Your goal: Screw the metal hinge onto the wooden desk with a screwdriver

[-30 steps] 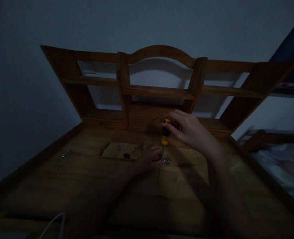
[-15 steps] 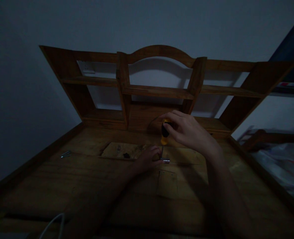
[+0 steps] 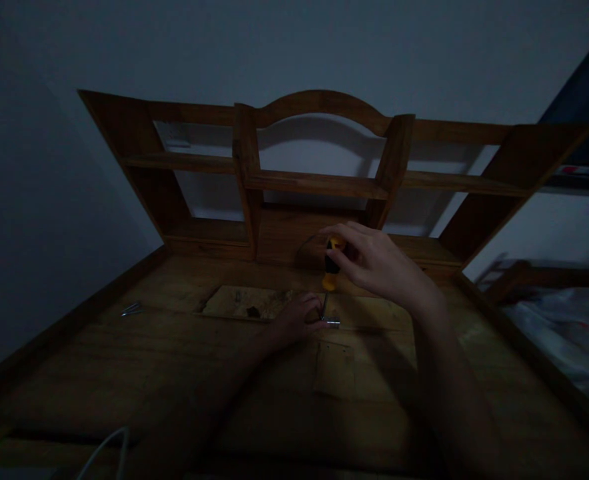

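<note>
My right hand point(image 3: 369, 260) is closed around the yellow and black handle of a screwdriver point(image 3: 329, 279), gripping it from above with the fingertips. The shaft points down and stands almost upright. Its tip meets one end of a small shiny metal cylinder point(image 3: 332, 322) lying on the wooden desk top. Low on the wood, my left hand point(image 3: 298, 317) has its thumb and fingers pinched at that same end of the cylinder, close to the screwdriver tip. The exact contact there is dark and partly hidden by the fingers.
Behind the hands a wooden shelf unit point(image 3: 317, 183) stands against the wall. A shallow recess point(image 3: 224, 303) with debris lies left of my hands. Several thin metal pieces point(image 3: 131, 309) rest farther left. A white cable point(image 3: 105, 445) curves at the lower left.
The screwdriver handle has turned slightly in my right hand, showing its yellow and black parts differently. Both hands stay in nearly the same place.
</note>
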`<state>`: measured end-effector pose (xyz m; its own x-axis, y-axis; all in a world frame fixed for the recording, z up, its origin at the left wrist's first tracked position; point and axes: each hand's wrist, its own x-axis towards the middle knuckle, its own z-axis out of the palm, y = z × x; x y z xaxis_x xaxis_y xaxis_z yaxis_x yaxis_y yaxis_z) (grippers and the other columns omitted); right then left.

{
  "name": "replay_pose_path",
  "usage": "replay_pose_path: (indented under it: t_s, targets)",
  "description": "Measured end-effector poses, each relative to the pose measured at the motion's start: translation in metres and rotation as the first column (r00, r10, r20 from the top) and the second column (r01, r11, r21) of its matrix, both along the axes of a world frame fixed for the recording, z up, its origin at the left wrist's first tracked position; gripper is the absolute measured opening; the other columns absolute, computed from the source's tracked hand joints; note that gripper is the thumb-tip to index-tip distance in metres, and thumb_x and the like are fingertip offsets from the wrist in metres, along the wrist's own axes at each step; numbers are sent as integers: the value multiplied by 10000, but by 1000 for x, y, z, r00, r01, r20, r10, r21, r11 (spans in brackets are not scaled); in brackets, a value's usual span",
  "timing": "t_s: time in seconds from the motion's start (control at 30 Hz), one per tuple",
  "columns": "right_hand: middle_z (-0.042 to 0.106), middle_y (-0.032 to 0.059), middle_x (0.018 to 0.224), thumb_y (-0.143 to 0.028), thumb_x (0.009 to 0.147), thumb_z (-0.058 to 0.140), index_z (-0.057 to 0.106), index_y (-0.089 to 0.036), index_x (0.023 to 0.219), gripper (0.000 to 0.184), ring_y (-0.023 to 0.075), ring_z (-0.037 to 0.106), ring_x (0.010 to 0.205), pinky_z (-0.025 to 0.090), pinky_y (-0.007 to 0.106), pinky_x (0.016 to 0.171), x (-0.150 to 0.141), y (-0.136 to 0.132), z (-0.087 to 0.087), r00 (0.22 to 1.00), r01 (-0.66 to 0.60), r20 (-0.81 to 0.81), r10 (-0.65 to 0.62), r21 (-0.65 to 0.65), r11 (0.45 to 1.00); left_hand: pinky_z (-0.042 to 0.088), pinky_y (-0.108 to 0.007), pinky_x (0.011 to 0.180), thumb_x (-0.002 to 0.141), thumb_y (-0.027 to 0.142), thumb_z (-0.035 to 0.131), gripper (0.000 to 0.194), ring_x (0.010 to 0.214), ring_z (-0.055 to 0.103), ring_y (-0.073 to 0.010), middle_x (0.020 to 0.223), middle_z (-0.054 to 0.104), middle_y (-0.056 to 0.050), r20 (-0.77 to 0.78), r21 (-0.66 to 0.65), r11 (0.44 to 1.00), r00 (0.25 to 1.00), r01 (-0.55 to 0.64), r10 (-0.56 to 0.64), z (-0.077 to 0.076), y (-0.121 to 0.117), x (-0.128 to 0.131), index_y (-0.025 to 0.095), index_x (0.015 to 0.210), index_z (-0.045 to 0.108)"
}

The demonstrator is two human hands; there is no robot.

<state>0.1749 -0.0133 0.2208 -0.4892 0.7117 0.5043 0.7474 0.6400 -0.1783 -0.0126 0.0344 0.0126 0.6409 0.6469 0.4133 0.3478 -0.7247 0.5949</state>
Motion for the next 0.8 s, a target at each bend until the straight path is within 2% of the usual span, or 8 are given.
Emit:
replay_pose_path:
  t_s: [0.17, 0.23, 0.33, 0.4, 0.47, 0.57, 0.7, 0.8]
  targets:
    - [662, 94, 1044, -439, 1000, 504, 670, -187, 1098, 317, 238, 646, 950, 473, 356, 858, 0, 3, 0, 991, 122, 47, -124, 35, 992, 459, -315, 869, 911, 452, 689, 275, 970, 567, -191, 1025, 591, -32, 20, -15, 1000, 1000, 13, -12, 3, -1, 0, 199, 907, 580]
    - [663, 96, 1058, -467, 982, 526, 675, -190, 1096, 335, 243, 647, 947, 474, 362, 854, 1, 3, 0, 989, 137, 44, -139, 41, 990, 461, -316, 865, 911, 441, 691, 268, 966, 566, -192, 1019, 590, -34, 24, -15, 1000, 1000, 15, -14, 3, -1, 0, 198, 906, 578]
    - [667, 86, 1133, -332, 950, 559, 658, -194, 1180, 286, 236, 648, 977, 473, 352, 869, 2, 1, 1, 996, 92, 20, -92, 17, 996, 462, -320, 872, 905, 441, 696, 268, 982, 566, -196, 1021, 589, -31, 29, -16, 1000, 1000, 12, -11, 2, -1, 0, 202, 913, 576]
    - [681, 71, 1157, -226, 926, 548, 639, -191, 1227, 317, 222, 650, 992, 470, 335, 877, 3, -1, 2, 999, 36, 4, -35, -10, 999, 464, -319, 872, 906, 443, 694, 267, 988, 567, -196, 1029, 587, -30, 30, -24, 1000, 999, 16, -15, 2, -1, 0, 205, 917, 574]
    - [698, 58, 1130, -206, 935, 536, 638, -191, 1213, 296, 207, 654, 966, 469, 318, 854, 4, -2, 3, 1000, -3, -9, 3, -16, 1000, 467, -318, 872, 911, 443, 688, 266, 994, 571, -196, 1038, 588, -33, 37, -27, 999, 999, 27, -26, 2, -1, 0, 205, 914, 571]
    - [703, 56, 1051, -298, 983, 532, 644, -198, 1124, 206, 203, 655, 898, 462, 313, 800, 2, -1, 2, 1000, 29, 3, -29, -9, 1000, 467, -321, 870, 907, 453, 690, 275, 989, 574, -199, 1033, 595, -35, 40, -22, 999, 999, 24, -24, 4, -2, 0, 205, 903, 572]
    - [696, 79, 975, -479, 987, 530, 625, -195, 1028, 303, 240, 658, 889, 449, 337, 762, -3, -2, 1, 984, 171, 47, -171, 20, 985, 460, -326, 876, 906, 458, 693, 276, 970, 573, -197, 1016, 599, -30, 24, -12, 1000, 1000, 5, -5, 5, -3, 1, 204, 907, 583]
    - [686, 86, 1020, -445, 977, 544, 627, -194, 1057, 276, 239, 651, 903, 457, 346, 795, -3, -4, 3, 989, 145, 41, -146, 19, 989, 458, -329, 887, 910, 442, 692, 262, 984, 573, -199, 1025, 600, -32, 27, 0, 1000, 1000, 7, -7, 3, -2, 1, 204, 918, 585]
